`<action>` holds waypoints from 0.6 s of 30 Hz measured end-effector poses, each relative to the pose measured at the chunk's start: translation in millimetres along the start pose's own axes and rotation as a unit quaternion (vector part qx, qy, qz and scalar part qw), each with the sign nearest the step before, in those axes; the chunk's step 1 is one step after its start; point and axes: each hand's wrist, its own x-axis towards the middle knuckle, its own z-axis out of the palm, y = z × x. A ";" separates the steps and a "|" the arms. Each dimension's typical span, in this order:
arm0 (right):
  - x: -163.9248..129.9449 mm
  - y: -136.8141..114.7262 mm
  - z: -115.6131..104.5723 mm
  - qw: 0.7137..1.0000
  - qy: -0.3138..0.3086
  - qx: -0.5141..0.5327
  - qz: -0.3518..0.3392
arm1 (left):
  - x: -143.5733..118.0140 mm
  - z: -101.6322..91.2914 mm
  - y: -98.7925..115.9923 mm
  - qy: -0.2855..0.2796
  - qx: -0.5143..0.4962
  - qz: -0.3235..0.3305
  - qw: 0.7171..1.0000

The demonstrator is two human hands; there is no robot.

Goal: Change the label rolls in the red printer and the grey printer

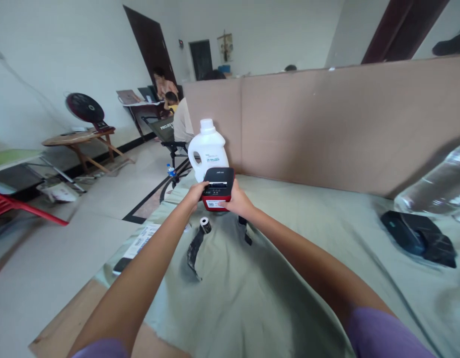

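— What's closest to us on the table?

— The grey-green cloth (252, 298) covering it, with both bare arms stretched out over it. Just short of the printer, on the cloth, lies a small paper roll (205, 224) with a dark strip (194, 248) trailing back from it. To the left of the printer, at the cloth's edge, there's a printed label sheet (142, 239).

— And the hands?

— Both are on the small red and black printer (218, 188). The left hand (197, 191) grips its left side, fingers curled over the top edge. The right hand (236, 199) clasps its right side, fingers wrapped round it. I can't tell whether the printer rests on the cloth or is lifted just above it.

— What's behind the printer?

— A white jug (208, 146) with a cap, just beyond it. Well off to the printer's right there's a black pouch (420, 237) and a clear plastic bottle (434, 186). Past the printer runs a tan partition board (327, 119). Farther left of the printer, a person sits in a chair (168, 134), and a black fan (84, 108) stands on a round wooden table (75, 139).
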 end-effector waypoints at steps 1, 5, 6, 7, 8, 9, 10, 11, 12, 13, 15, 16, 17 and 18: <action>1.4 3.8 3.3 1.000 0.003 -0.003 0.006 | 2.3 0.1 -2.6 0.005 0.007 -0.008 1.000; 9.1 12.0 11.1 1.000 0.007 -0.010 0.027 | 6.5 4.3 -6.8 0.012 0.027 -0.024 0.999; 10.8 11.8 11.5 0.999 0.006 -0.004 0.033 | 6.7 5.2 -6.8 0.013 0.030 -0.025 0.999; 11.7 11.0 11.0 0.999 0.003 0.005 0.036 | 6.5 5.7 -6.3 0.013 0.034 -0.025 0.999; 11.5 9.7 9.4 0.999 -0.001 0.013 0.037 | 5.7 5.7 -5.2 0.013 0.038 -0.024 0.999; 9.7 8.3 6.3 0.999 -0.006 0.018 0.038 | 4.0 5.4 -3.6 0.015 0.041 -0.022 0.999; 5.9 7.4 1.4 0.999 -0.011 0.016 0.040 | 1.0 5.1 -1.4 0.019 0.044 -0.017 0.999; -0.4 7.5 -5.8 0.999 -0.014 0.007 0.046 | -3.8 5.4 1.2 0.029 0.050 -0.001 0.998; -9.5 9.1 -15.7 0.998 -0.010 -0.006 0.054 | -10.7 6.8 3.8 0.049 0.061 0.032 0.996; -21.9 12.3 -28.6 0.998 0.003 -0.021 0.061 | -20.1 10.2 6.0 0.075 0.076 0.083 0.991; -57.0 24.1 -63.9 0.995 0.051 -0.053 0.071 | -46.6 25.6 7.6 0.118 0.103 0.214 0.964; -79.7 31.9 -86.1 0.992 0.081 -0.072 0.070 | -63.3 38.3 6.0 0.120 0.111 0.275 0.948; -105.7 40.1 -110.9 0.987 0.107 -0.097 0.069 | -81.8 54.2 2.3 0.098 0.113 0.315 0.937; -134.3 47.9 -137.8 0.980 0.137 -0.130 0.068 | -101.7 72.8 -3.5 0.058 0.112 0.333 0.934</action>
